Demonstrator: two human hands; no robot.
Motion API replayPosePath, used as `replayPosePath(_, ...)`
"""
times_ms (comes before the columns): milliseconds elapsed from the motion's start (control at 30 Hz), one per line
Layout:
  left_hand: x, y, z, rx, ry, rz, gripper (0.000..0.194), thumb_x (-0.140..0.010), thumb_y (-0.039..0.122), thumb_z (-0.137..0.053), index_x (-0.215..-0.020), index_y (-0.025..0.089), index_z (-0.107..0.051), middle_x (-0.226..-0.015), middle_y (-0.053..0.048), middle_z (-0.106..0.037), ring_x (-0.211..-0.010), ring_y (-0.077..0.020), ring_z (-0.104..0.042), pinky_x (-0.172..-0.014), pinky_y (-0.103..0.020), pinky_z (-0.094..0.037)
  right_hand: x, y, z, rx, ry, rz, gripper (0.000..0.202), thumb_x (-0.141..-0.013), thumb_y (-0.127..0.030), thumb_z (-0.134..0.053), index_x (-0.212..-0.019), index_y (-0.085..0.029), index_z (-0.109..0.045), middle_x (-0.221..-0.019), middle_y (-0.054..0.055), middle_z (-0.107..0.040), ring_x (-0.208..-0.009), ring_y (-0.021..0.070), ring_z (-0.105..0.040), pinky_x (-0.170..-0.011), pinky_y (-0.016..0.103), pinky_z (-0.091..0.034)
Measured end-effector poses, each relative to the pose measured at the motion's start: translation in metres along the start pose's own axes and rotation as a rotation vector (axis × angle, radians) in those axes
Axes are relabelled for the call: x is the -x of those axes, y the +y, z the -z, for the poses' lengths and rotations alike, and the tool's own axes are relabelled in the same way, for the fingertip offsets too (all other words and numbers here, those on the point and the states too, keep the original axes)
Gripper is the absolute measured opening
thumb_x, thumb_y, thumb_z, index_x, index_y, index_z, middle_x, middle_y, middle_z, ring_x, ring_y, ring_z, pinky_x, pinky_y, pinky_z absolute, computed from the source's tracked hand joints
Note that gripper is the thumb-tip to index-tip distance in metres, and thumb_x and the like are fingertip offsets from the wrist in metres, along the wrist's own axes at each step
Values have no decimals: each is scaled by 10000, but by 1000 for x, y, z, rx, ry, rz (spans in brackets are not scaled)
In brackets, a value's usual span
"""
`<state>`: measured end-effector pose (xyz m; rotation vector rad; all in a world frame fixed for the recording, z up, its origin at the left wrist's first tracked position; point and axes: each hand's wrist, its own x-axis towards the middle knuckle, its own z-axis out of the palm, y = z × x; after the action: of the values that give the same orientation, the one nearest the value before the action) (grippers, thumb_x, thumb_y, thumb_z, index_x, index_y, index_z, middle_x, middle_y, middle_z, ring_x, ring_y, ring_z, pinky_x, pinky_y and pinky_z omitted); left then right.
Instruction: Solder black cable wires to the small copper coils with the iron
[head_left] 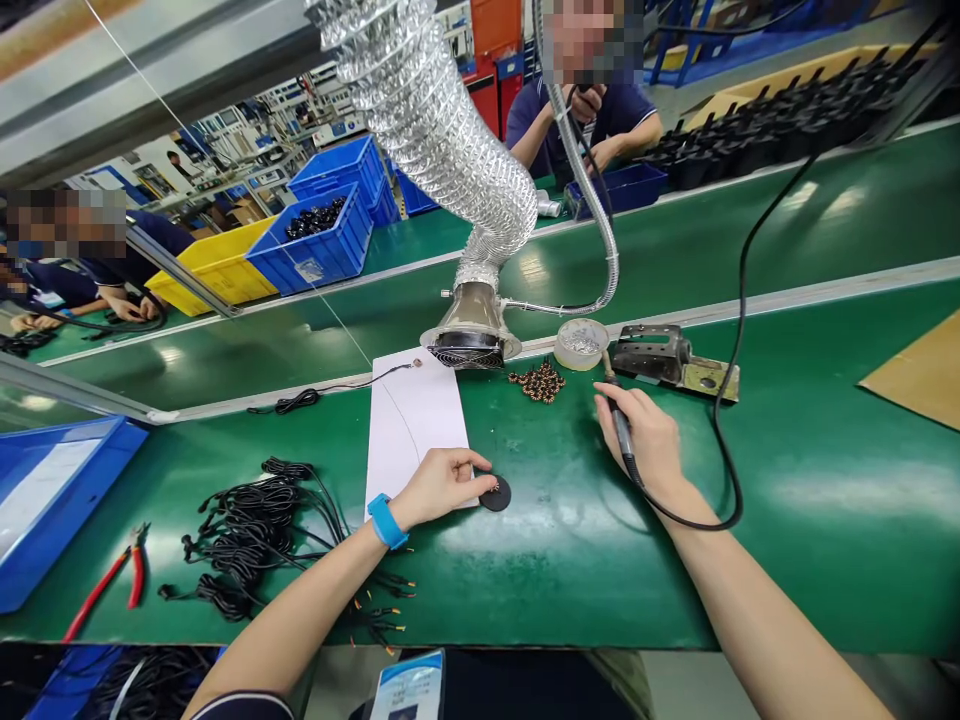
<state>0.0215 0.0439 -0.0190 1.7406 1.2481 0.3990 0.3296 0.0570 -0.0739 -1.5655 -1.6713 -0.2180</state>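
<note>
My left hand is at the right edge of a white sheet, thumb and forefinger nearly together. They pinch at a small copper-coloured part on a round black disc, and the fingertips partly hide it. My right hand is closed around the dark handle of a soldering iron. The iron's tip points up and away, close to a round whitish tub of silvery bits and the metal iron stand. A pile of small copper-coloured parts lies between the hands.
Fume duct hood hangs above the sheet. At left lie bundled black cables, red-handled cutters and a blue bin. The iron's cord loops over my right forearm. Brown board lies at right. Co-workers sit beyond.
</note>
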Motion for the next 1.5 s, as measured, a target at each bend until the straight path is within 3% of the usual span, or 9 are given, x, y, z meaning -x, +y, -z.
replayPosePath(133, -4, -2, -4, 85, 27, 8, 322, -825, 421, -650, -872, 117, -747, -662, -19, -633, -572, -111, -458, -545, -232, -331, -1, -1, 1, -3, 6, 6, 284, -982, -326, -503, -1160, -193, -679, -828, 44, -641, -666, 144, -585, -643, 261, -435)
replayPosePath(267, -2, -6, -5, 81, 45, 30, 314, -833, 416, -644, -853, 120, -750, -722, -46, -693, -599, -125, -510, -564, -236, -368, -2, -1, 2, -8, 10, 6, 276, -981, -314, -512, -1161, -189, -679, -825, 45, -643, -664, 149, -588, -647, 263, -439)
replayPosePath(600, 12, -4, -5, 106, 64, 43, 285, -854, 387, -627, -855, 119, -723, -736, -36, -668, -625, -124, -497, -585, -233, -359, 0, 2, 0, -47, 16, -5, 270, -978, -308, -520, -1169, -197, -675, -873, 58, -663, -692, 159, -607, -674, 274, -456)
replayPosePath(1000, 30, 9, -5, -235, 69, 4, 218, -896, 297, -524, -763, 173, -643, -628, 14, -576, -577, -126, -454, -586, -246, -324, -1, 0, 2, -52, 18, -3, 259, -973, -296, -533, -1163, -193, -676, -846, 51, -647, -678, 154, -593, -662, 271, -449)
replayPosePath(1133, 27, 5, -11, -109, 64, 44, 238, -904, 327, -516, -742, 177, -604, -625, 26, -524, -573, -121, -421, -567, -241, -311, -1, -1, 3, -54, 22, 1, 263, -976, -295, -526, -1164, -190, -677, -832, 51, -642, -667, 153, -584, -655, 270, -446)
replayPosePath(1367, 22, 0, -30, 194, 175, 91, 230, -876, 349, -546, -774, 153, -609, -649, 18, -503, -620, -123, -435, -594, -237, -325, -2, -1, 3, -54, 18, -10, 267, -974, -299, -528, -1171, -198, -676, -862, 60, -661, -688, 164, -608, -669, 273, -456)
replayPosePath(1500, 21, 4, -28, 323, 186, 100, 263, -855, 386, -587, -772, 139, -621, -645, 15, -516, -604, -113, -440, -577, -230, -322, -2, -1, 2, -63, 18, -7, 267, -974, -302, -524, -1168, -199, -676, -880, 65, -670, -706, 166, -622, -677, 274, -461)
